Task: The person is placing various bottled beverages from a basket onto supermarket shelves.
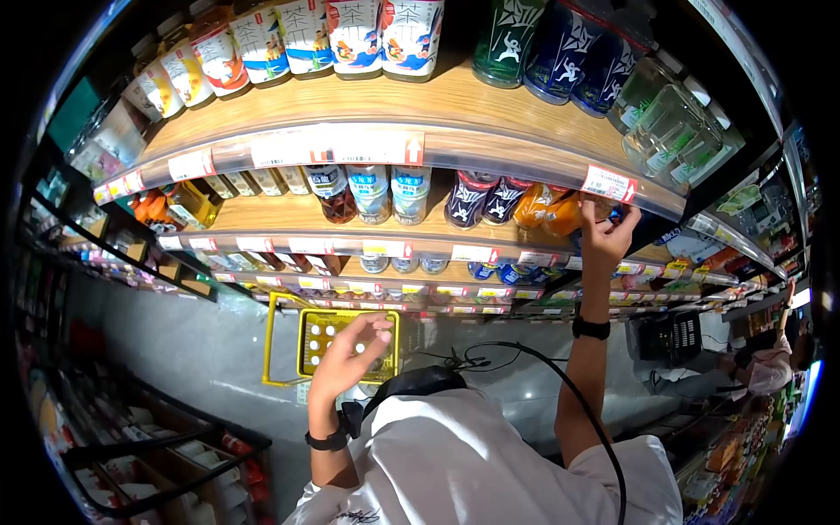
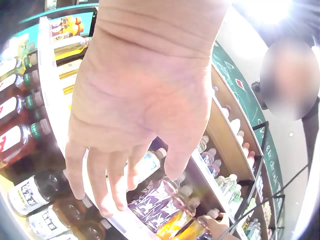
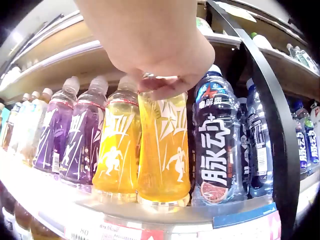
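My right hand point(image 1: 610, 234) reaches to the middle shelf. In the right wrist view its fingers curl round the top of a bottle of yellow-orange drink point(image 3: 164, 145), which stands upright at the shelf's front. A matching yellow bottle point(image 3: 117, 147) is close on its left, with purple bottles point(image 3: 82, 135) further left. To its right stands a dark-labelled bottle point(image 3: 218, 145). My left hand point(image 1: 350, 354) hangs in the air with loosely bent fingers and nothing in it. From above it overlaps a yellow shopping basket point(image 1: 395, 337) with several white-capped bottles inside.
Tea bottles point(image 1: 311, 39) line the shelf above, whose front edge point(image 1: 490, 149) juts out over my right hand. A black upright point(image 3: 272, 115) divides the shelves on the right. A black cable point(image 1: 586, 394) runs past my right arm. Another person point(image 1: 770, 363) is at the far right.
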